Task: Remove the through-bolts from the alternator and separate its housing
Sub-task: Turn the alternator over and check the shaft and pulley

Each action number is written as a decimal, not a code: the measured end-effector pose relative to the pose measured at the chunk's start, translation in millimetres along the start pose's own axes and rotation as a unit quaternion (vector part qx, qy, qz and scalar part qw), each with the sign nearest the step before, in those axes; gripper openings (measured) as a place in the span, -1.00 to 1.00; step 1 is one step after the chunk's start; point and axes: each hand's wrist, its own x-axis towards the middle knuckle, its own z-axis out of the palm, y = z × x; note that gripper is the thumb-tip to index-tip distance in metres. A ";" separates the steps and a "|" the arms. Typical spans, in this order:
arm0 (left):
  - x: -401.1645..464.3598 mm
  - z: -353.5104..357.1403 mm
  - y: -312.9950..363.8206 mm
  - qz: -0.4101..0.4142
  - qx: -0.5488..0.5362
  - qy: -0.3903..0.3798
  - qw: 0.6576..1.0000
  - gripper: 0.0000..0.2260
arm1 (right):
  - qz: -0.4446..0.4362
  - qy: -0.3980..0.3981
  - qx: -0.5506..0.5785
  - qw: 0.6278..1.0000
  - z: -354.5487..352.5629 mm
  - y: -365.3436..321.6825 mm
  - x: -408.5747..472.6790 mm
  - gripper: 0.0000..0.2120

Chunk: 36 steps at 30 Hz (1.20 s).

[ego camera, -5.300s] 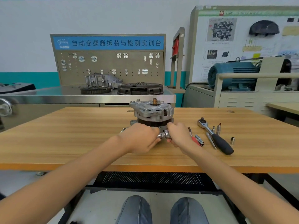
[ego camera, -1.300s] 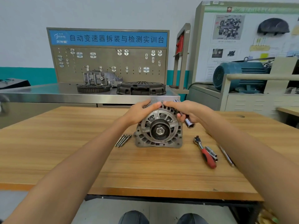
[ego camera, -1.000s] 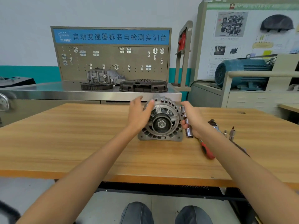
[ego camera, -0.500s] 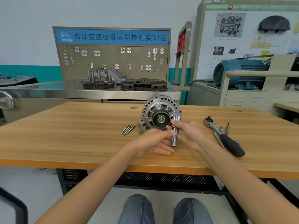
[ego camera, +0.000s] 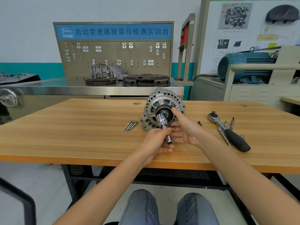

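Lower frame: knees in jeans (ego camera: 164,208), both bare forearms reaching up to mid-frame. Left hand (ego camera: 155,142) grasps a chrome socket extension (ego camera: 164,127), fingers wrapped round its near end. The far end carries a socket seated at the pulley nut of the alternator (ego camera: 162,109). Right hand (ego camera: 185,129) is released, palm flat and fingers extended, beside the extension and against the alternator face. The alternator stands on edge at centre on the wooden table (ego camera: 81,135), pulley side facing the camera. Through-bolts (ego camera: 130,125) lie bundled just left of it. Ratchet (ego camera: 227,131) and small bits lie at right. Behind: steel bench, pegboard (ego camera: 113,51).
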 end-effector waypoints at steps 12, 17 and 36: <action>11.5 11.6 29.1 -0.029 0.052 0.066 0.996 -0.74 | 0.056 -0.084 0.174 0.980 2.8 -8.7 13.8 -0.35; 10.8 14.3 40.7 -0.091 -0.055 0.049 0.993 -0.89 | 0.083 -0.098 0.176 0.976 5.6 -15.8 11.2 -0.56; 10.8 23.3 31.4 -0.150 -0.477 0.024 0.866 -0.67 | 0.028 -0.143 0.326 0.934 12.4 1.8 16.7 -0.54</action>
